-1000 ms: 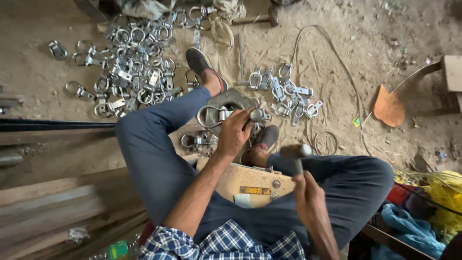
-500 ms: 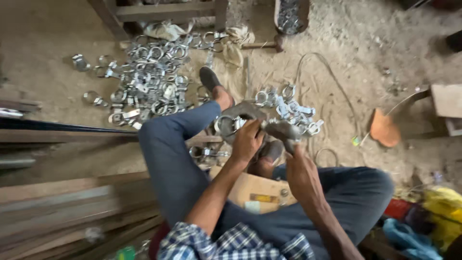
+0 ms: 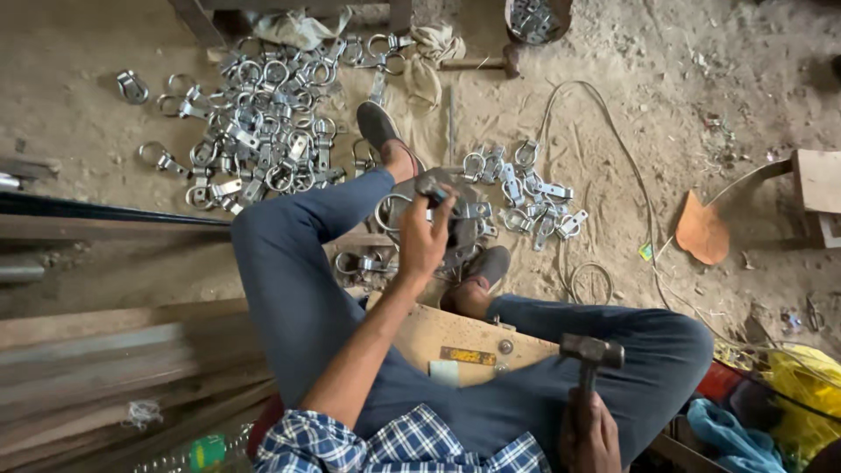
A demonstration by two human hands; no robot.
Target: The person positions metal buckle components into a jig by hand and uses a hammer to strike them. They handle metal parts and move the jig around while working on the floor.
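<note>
— What did the left hand [image 3: 427, 238] have?

— It was closed around a metal ring clamp [image 3: 412, 208], holding it down on the dark steel block [image 3: 455, 229] between the person's shoes. The fingers were curled tight over the piece.

— And the right hand [image 3: 589, 431]?

— Drawn back close to the body, gripping the handle of a hammer [image 3: 589, 361], whose head stood above the right thigh, well apart from the clamp.

— Any labels nearby?

— A small yellow rectangular plate [image 3: 467, 356] sat on the tan box [image 3: 455, 337] between the knees, below the left hand, with a pale square sticker [image 3: 444, 372] just under it. The print was too small to tell.

— Where were the other clamps?

— A big heap of clamps [image 3: 254, 123] lay beyond the left hand, toward its left; a smaller cluster [image 3: 526, 193] lay just right of it. A second hammer [image 3: 482, 61] rested further out, and an orange scrap [image 3: 701, 229] lay far to the right. Near the right hand, a yellow bag [image 3: 802, 385] and a blue cloth [image 3: 727, 434] were bunched.
</note>
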